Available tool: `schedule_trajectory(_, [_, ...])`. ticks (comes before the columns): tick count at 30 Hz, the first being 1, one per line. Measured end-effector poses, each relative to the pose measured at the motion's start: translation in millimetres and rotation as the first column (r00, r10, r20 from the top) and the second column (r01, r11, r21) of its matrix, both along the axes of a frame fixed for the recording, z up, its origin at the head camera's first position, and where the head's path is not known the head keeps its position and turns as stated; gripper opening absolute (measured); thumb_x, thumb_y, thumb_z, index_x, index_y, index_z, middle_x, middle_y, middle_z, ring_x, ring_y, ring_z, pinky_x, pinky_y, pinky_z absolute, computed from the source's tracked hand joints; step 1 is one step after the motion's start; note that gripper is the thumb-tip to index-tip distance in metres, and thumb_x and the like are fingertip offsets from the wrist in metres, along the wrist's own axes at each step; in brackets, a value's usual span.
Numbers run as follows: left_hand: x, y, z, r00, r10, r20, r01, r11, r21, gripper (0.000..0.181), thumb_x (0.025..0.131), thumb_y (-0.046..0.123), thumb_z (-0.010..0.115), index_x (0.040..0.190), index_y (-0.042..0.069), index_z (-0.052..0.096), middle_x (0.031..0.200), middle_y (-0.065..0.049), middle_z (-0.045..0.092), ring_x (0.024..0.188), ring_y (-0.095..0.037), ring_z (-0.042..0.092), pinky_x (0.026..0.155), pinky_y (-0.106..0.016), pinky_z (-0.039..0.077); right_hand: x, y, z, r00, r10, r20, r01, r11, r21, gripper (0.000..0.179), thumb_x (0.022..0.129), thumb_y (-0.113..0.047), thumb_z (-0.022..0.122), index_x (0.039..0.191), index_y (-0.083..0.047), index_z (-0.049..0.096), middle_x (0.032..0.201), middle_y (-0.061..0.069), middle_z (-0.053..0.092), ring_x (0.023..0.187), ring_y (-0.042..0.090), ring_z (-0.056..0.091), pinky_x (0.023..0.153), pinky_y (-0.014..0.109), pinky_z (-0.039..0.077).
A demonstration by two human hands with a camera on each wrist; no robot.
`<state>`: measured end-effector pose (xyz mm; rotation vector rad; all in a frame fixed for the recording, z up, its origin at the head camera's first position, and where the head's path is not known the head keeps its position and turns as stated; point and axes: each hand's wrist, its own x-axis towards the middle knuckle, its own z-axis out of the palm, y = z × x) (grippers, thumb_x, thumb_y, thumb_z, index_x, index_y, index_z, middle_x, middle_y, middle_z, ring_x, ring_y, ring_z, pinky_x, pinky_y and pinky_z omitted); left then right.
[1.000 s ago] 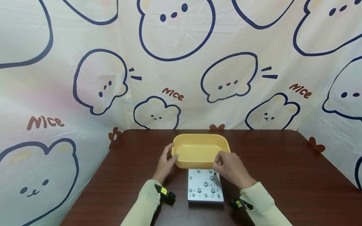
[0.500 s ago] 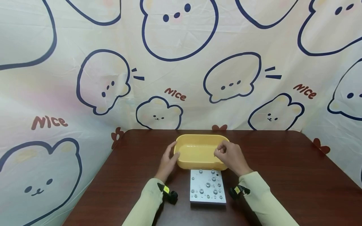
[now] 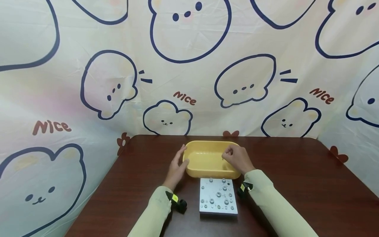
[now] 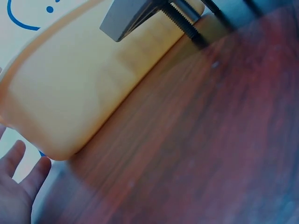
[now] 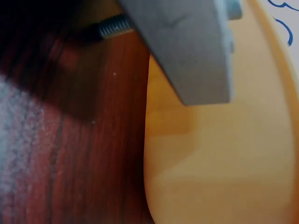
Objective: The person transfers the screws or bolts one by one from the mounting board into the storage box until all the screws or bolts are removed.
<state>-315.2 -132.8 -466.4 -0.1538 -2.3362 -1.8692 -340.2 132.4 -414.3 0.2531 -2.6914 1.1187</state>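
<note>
A yellow plastic tray (image 3: 207, 173) stands on the table in the head view. My left hand (image 3: 175, 171) holds its left end, the thumb at the near rim and the other fingers along the outer side. My right hand (image 3: 238, 159) is over the tray's right part, pinching a small screw (image 3: 222, 159) of which just a tip shows below the fingertips. In front of the tray stands a silver metal plate (image 3: 207, 194) with several socket-head screws in it and a dark hole near its far right corner. Threaded screw ends (image 4: 183, 22) stick out beneath the plate in the left wrist view.
The dark brown wooden table (image 3: 154, 158) reaches back to a pale cloth (image 3: 201, 79) printed with bear outlines, which also hangs at both sides. A black wrist camera (image 3: 181, 206) on the left sleeve is left of the plate; the right one (image 3: 243, 191) is beside its right edge.
My right hand has moved from the plate's far right corner up and over the tray, with the small screw between its fingers. The left hand stays at the tray's left end.
</note>
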Motion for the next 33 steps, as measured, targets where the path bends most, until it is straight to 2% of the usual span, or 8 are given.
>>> schedule_trajectory(4, [-0.9, 0.1, -0.4, 1.000, -0.002, -0.019, 0.002, 1.000, -0.009, 0.050, 0.096, 0.021, 0.055, 0.143, 0.034, 0.045, 0.154, 0.020, 0.027, 0.145, -0.012, 0.019, 0.115, -0.053, 0.018, -4.9, -3.7, 1.7, 1.000, 0.007, 0.009, -0.007, 1.000, 0.005, 0.007, 0.080, -0.018, 0.067, 0.081, -0.012, 0.063, 0.073, 0.004, 0.059, 0.068, 0.019, 0.057, 0.064, 0.028, 0.051])
schedule_trajectory(6, [-3.6, -0.3, -4.8, 0.999, 0.003, -0.045, -0.003, 1.000, -0.010, 0.049, 0.095, 0.020, 0.055, 0.140, 0.036, 0.047, 0.153, 0.021, 0.029, 0.144, -0.011, 0.020, 0.115, -0.054, 0.017, -6.1, -5.3, 2.2, 1.000, 0.014, 0.018, -0.014, 1.000, 0.007, 0.007, 0.080, -0.017, 0.067, 0.081, -0.011, 0.063, 0.074, 0.004, 0.059, 0.067, 0.019, 0.057, 0.064, 0.028, 0.050])
schedule_trajectory(9, [-4.5, -0.8, -5.0, 0.999, 0.001, -0.048, -0.002, 1.000, -0.013, 0.048, 0.095, 0.018, 0.055, 0.140, 0.033, 0.049, 0.153, 0.021, 0.030, 0.144, -0.012, 0.021, 0.116, -0.053, 0.017, -8.0, -6.8, 1.9, 0.999, 0.020, 0.033, -0.021, 1.000, 0.022, 0.006, 0.080, -0.015, 0.067, 0.081, -0.010, 0.063, 0.076, 0.005, 0.059, 0.067, 0.019, 0.057, 0.061, 0.028, 0.050])
schedule_trajectory(11, [-4.7, -1.2, -4.5, 0.999, -0.010, -0.040, 0.009, 1.000, -0.014, 0.046, 0.095, 0.019, 0.055, 0.139, 0.029, 0.051, 0.153, 0.022, 0.029, 0.145, -0.012, 0.020, 0.115, -0.053, 0.016, -9.4, -7.8, 0.6, 0.998, 0.010, 0.059, -0.013, 0.999, 0.043, 0.006, 0.080, -0.015, 0.067, 0.081, -0.011, 0.063, 0.078, 0.004, 0.060, 0.067, 0.018, 0.057, 0.061, 0.028, 0.050])
schedule_trajectory(15, [-3.8, -2.1, -1.8, 1.000, -0.016, -0.004, 0.016, 1.000, -0.019, 0.039, 0.095, 0.022, 0.054, 0.134, 0.026, 0.057, 0.151, 0.028, 0.027, 0.145, -0.012, 0.019, 0.115, -0.051, 0.020, -12.3, -10.1, -1.4, 0.998, -0.006, 0.062, -0.002, 0.993, 0.121, 0.005, 0.080, -0.016, 0.066, 0.080, -0.012, 0.063, 0.078, 0.003, 0.061, 0.067, 0.018, 0.057, 0.062, 0.029, 0.049])
schedule_trajectory(22, [-3.1, -3.7, -2.5, 1.000, -0.024, 0.013, 0.025, 0.999, -0.024, 0.034, 0.095, 0.022, 0.054, 0.128, 0.027, 0.061, 0.152, 0.026, 0.026, 0.146, -0.014, 0.017, 0.115, -0.051, 0.021, -11.4, -12.8, -3.6, 0.993, -0.032, 0.112, 0.014, 0.988, 0.154, 0.007, 0.084, -0.017, 0.067, 0.079, -0.013, 0.063, 0.077, 0.004, 0.059, 0.067, 0.019, 0.057, 0.064, 0.030, 0.051])
schedule_trajectory(27, [-2.8, -3.8, -1.0, 0.998, -0.038, 0.057, 0.039, 0.999, -0.016, 0.034, 0.096, 0.022, 0.053, 0.129, 0.026, 0.060, 0.153, 0.026, 0.024, 0.146, -0.013, 0.015, 0.115, -0.048, 0.021, -8.8, -12.7, -5.4, 0.994, -0.040, 0.099, 0.016, 0.973, 0.229, 0.007, 0.085, -0.018, 0.066, 0.080, -0.014, 0.063, 0.078, 0.003, 0.059, 0.068, 0.019, 0.056, 0.068, 0.032, 0.052])
schedule_trajectory(33, [-1.1, -2.4, 6.2, 0.995, -0.061, 0.084, 0.064, 0.997, -0.037, 0.036, 0.097, 0.018, 0.051, 0.133, 0.018, 0.057, 0.158, 0.015, 0.021, 0.147, -0.018, 0.014, 0.115, -0.047, 0.023, -6.0, -11.8, -5.0, 0.995, -0.049, 0.088, 0.023, 0.961, 0.275, 0.006, 0.085, -0.018, 0.067, 0.082, -0.014, 0.064, 0.081, 0.002, 0.060, 0.068, 0.019, 0.056, 0.070, 0.032, 0.053])
